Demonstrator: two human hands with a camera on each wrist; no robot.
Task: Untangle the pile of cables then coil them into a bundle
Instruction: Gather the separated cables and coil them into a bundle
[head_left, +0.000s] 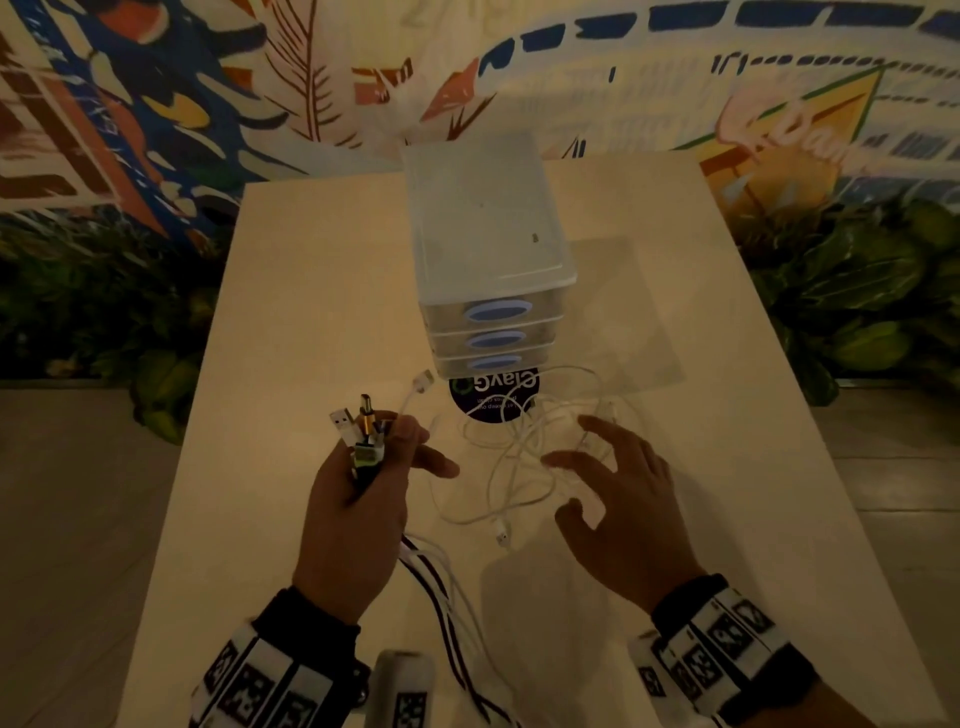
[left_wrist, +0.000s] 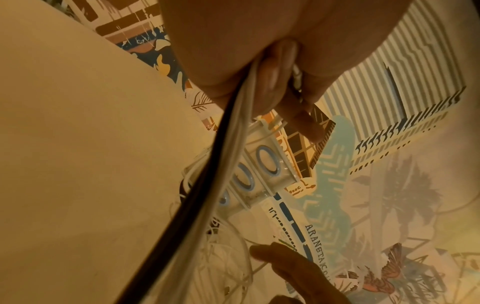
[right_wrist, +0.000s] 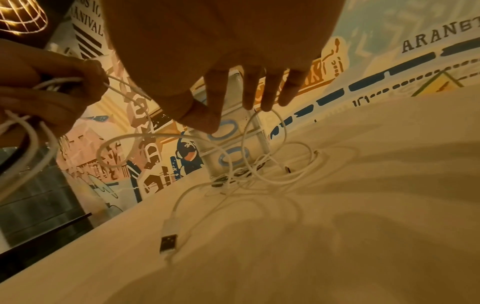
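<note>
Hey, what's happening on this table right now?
A person is sorting cables. Their left hand grips a bunch of cable ends, plugs pointing up. The right hand hovers open over the loose white cables lying tangled on the table, in front of a small drawer unit.

The left hand (head_left: 358, 499) hides the middle of the gripped cables (head_left: 441, 587), whose lower ends run past the head view's bottom edge. The drawer unit (head_left: 488, 260) covers part of a dark round sticker (head_left: 493, 400), its small print unreadable.
</note>
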